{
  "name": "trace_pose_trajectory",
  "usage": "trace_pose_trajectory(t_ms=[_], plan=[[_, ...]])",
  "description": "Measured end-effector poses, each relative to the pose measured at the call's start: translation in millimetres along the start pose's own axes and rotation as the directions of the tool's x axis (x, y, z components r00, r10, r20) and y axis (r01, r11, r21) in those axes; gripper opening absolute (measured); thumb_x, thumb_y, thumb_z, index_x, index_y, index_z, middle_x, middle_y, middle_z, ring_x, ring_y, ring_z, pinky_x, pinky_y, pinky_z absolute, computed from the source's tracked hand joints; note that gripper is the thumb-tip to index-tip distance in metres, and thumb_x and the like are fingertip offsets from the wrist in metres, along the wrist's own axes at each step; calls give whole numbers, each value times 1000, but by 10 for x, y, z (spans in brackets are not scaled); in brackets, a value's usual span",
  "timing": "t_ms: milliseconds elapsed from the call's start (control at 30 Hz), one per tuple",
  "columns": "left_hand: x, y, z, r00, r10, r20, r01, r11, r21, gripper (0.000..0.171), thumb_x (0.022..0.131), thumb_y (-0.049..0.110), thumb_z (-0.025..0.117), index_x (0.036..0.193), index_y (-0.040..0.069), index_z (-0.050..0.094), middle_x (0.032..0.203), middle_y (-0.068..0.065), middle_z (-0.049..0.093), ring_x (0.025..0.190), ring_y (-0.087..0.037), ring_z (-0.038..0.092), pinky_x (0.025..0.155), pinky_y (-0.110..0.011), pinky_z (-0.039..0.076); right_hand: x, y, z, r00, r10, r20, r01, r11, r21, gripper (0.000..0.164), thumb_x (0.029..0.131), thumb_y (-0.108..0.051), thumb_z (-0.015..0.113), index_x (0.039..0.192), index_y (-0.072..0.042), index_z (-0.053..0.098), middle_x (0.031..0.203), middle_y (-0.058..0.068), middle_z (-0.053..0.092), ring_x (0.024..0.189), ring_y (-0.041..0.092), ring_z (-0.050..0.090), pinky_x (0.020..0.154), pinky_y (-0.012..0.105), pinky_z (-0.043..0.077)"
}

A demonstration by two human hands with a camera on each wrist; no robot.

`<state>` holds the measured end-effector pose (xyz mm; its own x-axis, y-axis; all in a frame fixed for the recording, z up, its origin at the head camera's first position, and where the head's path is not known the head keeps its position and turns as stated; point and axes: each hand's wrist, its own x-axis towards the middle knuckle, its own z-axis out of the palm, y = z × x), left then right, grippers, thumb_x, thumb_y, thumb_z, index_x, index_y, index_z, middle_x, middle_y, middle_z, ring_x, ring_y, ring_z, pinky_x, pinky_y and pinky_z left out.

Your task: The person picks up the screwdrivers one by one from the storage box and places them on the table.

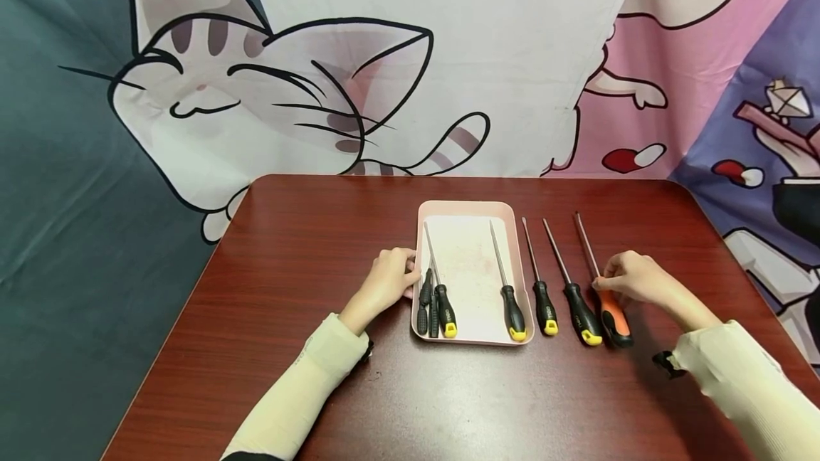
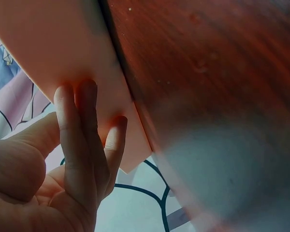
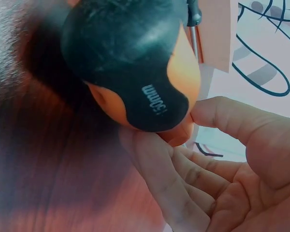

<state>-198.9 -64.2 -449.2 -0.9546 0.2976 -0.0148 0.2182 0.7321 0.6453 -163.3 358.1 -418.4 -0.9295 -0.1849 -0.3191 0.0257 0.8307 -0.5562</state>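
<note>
My left hand (image 1: 384,279) holds the left rim of a shallow pink tray (image 1: 461,207). In the left wrist view, the straight fingers press its outer wall (image 2: 48,43) and the thumb reaches over the edge. My right hand (image 1: 640,282) pinches an orange-and-black screwdriver (image 1: 613,313) at the front of its handle, between thumb and fingers. That handle (image 3: 130,63), marked 150mm, fills the upper right wrist view. The shaft points away from me. Left of it on the table lie two black-and-yellow screwdrivers, a thicker one (image 1: 581,315) and a slimmer one (image 1: 545,308).
Inside the tray, one black-and-yellow screwdriver (image 1: 513,313) lies along the right side. Another (image 1: 446,313) lies at the left beside small black-handled tools (image 1: 423,310). The reddish-brown table (image 1: 307,233) ends at a cartoon-cat cloth (image 1: 288,91) behind.
</note>
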Motion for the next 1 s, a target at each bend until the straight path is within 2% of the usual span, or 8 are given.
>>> trace_pose_trajectory(t_ms=[133, 333, 567, 733, 833, 1000], plan=[[-1, 3, -6, 1000, -5, 1, 5, 1000, -1, 36, 89, 5, 65, 125, 0, 67, 83, 1, 71, 60, -8, 66, 80, -38, 56, -34, 26, 5, 999, 28, 16, -29, 999, 34, 24, 92, -17, 70, 81, 2, 60, 64, 4, 61, 55, 24, 68, 52, 39, 56], [-7, 5, -11, 1000, -3, -8, 3, 1000, 19, 35, 89, 6, 66, 124, 1, 68, 82, 2, 70, 69, -13, 67, 80, -38, 56, -64, 90, 5, 999, 42, 18, -43, 999, 27, 25, 93, -19, 69, 83, 3, 60, 65, 3, 61, 55, 23, 67, 52, 39, 55], [-5, -9, 6, 1000, 4, -8, -4, 1000, 4, 35, 89, 6, 66, 124, 0, 68, 82, 1, 70, 60, -8, 65, 77, -37, 57, -72, 140, 23, 997, 67, 33, -69, 995, 76, 26, 92, -18, 70, 86, 4, 59, 66, 5, 60, 55, 24, 67, 51, 39, 57], [-5, -4, 6, 1000, 3, 0, -3, 1000, -15, 36, 90, 6, 65, 125, -1, 67, 82, 0, 70, 54, -5, 63, 74, -35, 58, -70, 153, 29, 998, 65, 25, -66, 996, 52, 26, 90, -19, 71, 84, 4, 61, 67, 6, 59, 55, 25, 67, 51, 38, 56], [-7, 7, -3, 1000, -6, 10, 6, 1000, -26, 36, 90, 5, 65, 126, -1, 66, 83, 0, 70, 51, -3, 63, 75, -35, 58, -67, 159, 26, 997, 75, 25, -76, 996, 41, 26, 90, -20, 72, 83, 3, 62, 67, 6, 60, 56, 24, 67, 51, 38, 56], [-2, 18, -12, 1000, -10, 11, 10, 1000, -19, 36, 90, 6, 65, 126, 0, 66, 82, 0, 70, 53, -3, 62, 79, -36, 57, -72, 170, 21, 995, 92, 43, -95, 992, 86, 29, 92, -19, 70, 90, 8, 60, 71, 8, 60, 57, 25, 67, 52, 39, 57]])
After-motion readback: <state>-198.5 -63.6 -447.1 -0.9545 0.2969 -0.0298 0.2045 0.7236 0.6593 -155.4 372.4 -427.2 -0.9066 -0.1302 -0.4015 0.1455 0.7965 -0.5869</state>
